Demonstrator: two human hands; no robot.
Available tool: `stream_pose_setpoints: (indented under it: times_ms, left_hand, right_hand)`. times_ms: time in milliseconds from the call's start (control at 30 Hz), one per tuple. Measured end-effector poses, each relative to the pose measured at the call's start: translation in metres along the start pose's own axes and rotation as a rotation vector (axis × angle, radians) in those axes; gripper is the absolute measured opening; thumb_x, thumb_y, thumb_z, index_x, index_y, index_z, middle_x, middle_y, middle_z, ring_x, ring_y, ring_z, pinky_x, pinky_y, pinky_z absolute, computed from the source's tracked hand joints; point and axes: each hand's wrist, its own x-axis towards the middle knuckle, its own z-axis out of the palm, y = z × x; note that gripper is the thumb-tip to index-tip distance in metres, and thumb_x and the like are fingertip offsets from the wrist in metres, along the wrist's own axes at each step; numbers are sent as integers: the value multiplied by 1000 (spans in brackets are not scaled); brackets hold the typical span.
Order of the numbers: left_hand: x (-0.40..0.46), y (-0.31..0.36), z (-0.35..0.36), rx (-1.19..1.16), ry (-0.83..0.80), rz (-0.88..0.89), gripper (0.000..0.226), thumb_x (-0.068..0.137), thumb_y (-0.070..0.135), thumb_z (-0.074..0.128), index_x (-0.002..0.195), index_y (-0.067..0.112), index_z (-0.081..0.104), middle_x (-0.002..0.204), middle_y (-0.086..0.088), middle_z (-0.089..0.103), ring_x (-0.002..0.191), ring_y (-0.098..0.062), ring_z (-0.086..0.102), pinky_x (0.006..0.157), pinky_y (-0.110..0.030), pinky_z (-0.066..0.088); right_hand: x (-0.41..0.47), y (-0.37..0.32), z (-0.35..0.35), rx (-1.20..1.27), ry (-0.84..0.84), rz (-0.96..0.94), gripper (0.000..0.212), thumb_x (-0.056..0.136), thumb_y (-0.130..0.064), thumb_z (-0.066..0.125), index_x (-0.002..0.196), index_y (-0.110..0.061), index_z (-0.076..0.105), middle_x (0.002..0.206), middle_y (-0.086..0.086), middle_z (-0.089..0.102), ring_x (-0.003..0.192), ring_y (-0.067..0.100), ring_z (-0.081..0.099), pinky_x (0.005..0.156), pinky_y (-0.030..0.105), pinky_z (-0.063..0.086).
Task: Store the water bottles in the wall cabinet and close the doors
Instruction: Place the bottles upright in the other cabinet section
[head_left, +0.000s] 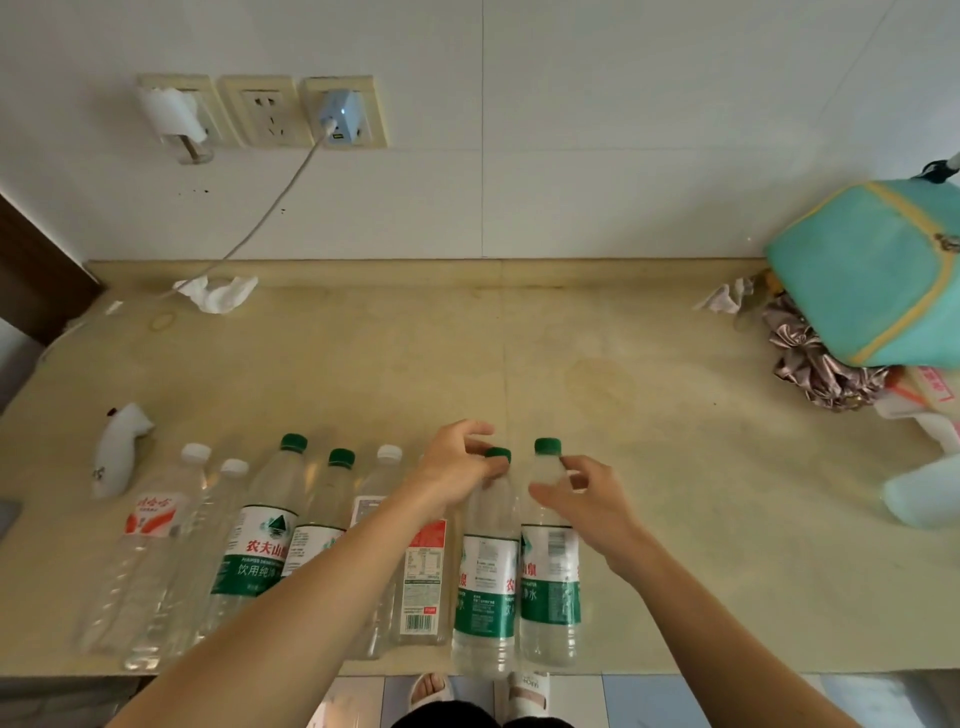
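Several clear water bottles stand in a row along the front of the beige counter (675, 467). Most have green caps and green labels (260, 545). One at the far left has a white cap and a red label (150, 519). My left hand (457, 467) grips the neck of a green-capped bottle (488, 577), fingers curled just under its cap. My right hand (587, 499) curls thumb and fingers round the neck of the rightmost green-capped bottle (550, 571). Both bottles stand on the counter. No wall cabinet is in view.
A teal bag (872, 270) sits on crumpled items at the back right, with a pale container (919, 499) below it. A crumpled tissue (218, 293) and a charger cable (270, 208) lie at the back left. A small white object (117, 452) lies left of the bottles.
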Motion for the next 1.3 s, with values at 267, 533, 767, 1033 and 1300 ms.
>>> stream_pose_setpoints:
  times_ms: [267, 533, 767, 1033, 1300]
  left_hand:
    - [-13, 47, -29, -79, 51, 271, 57, 81, 14, 82, 131, 29, 61, 111, 12, 75, 102, -2, 70, 92, -24, 55]
    - [-32, 68, -32, -20, 132, 515, 56, 81, 2, 81, 130, 23, 65, 113, 16, 72, 104, 3, 67, 93, -13, 50]
    - [-45, 65, -34, 28, 42, 555, 58, 81, 0, 80, 133, 18, 63, 117, 4, 70, 113, -5, 65, 103, -19, 48]
    - [-54, 58, -36, 146, -57, 606, 58, 82, 6, 81, 136, 16, 60, 121, 5, 65, 119, -3, 60, 108, -18, 43]
    - [-37, 13, -18, 180, -21, 409, 100, 67, 37, 94, 150, 32, 38, 146, 15, 51, 133, 0, 48, 111, -22, 40]
  right_hand:
    - [-8, -34, -21, -178, 234, -375, 60, 80, -39, 83, 133, -23, 59, 120, -12, 65, 104, 10, 63, 89, 29, 52]
    - [-8, -36, -23, -133, 358, -519, 60, 76, -25, 88, 126, -27, 55, 118, -16, 57, 104, -2, 57, 86, 11, 44]
    - [-9, -20, -20, -41, 360, -551, 62, 78, -23, 87, 125, -38, 50, 119, -27, 51, 111, -9, 53, 86, 9, 45]
    - [-9, -14, -20, -81, 347, -515, 67, 75, -36, 85, 127, -41, 43, 125, -19, 50, 115, -12, 49, 90, 16, 45]
    - [2, 24, -16, 5, 153, -287, 97, 70, -39, 91, 147, -33, 32, 140, -15, 48, 124, 3, 53, 101, 25, 46]
